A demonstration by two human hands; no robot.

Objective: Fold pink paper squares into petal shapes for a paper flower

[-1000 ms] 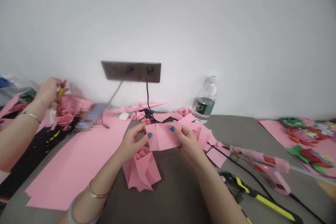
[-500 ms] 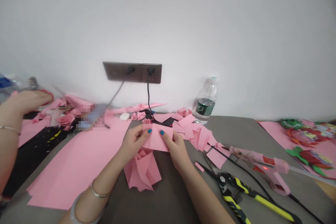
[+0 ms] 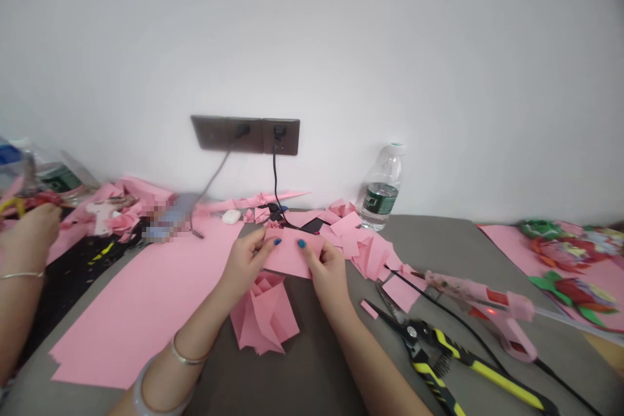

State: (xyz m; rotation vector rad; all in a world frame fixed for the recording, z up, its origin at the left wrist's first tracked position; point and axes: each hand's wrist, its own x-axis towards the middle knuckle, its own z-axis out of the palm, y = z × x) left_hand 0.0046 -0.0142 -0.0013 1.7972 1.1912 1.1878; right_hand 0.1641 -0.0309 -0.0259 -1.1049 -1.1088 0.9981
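Note:
Between my two hands is a small piece of pink paper [image 3: 288,253], held up above the grey table. My left hand [image 3: 251,260] pinches its left edge, thumb on top. The right edge is gripped by my right hand [image 3: 327,270], also thumb on top; the fingers behind the paper are hidden. Just below it, a folded pink paper shape [image 3: 266,318] with pointed edges lies on the table. Large pink sheets [image 3: 156,312] spread to the left of my left arm. Beyond my right hand lie several cut and folded pink paper pieces [image 3: 373,253].
On the right are yellow-and-black snips [image 3: 414,338] and a pink glue gun [image 3: 502,312] with its cord. A water bottle [image 3: 381,192] stands by the wall. Paper flowers [image 3: 580,286] lie far right. At far left, another person's hand [image 3: 32,234] is near pink scraps and a phone [image 3: 170,218].
The paper in my hands has tilted slightly, and my hands stay nearly in place. The other person's hand has moved left and down, uncovering a bottle behind it.

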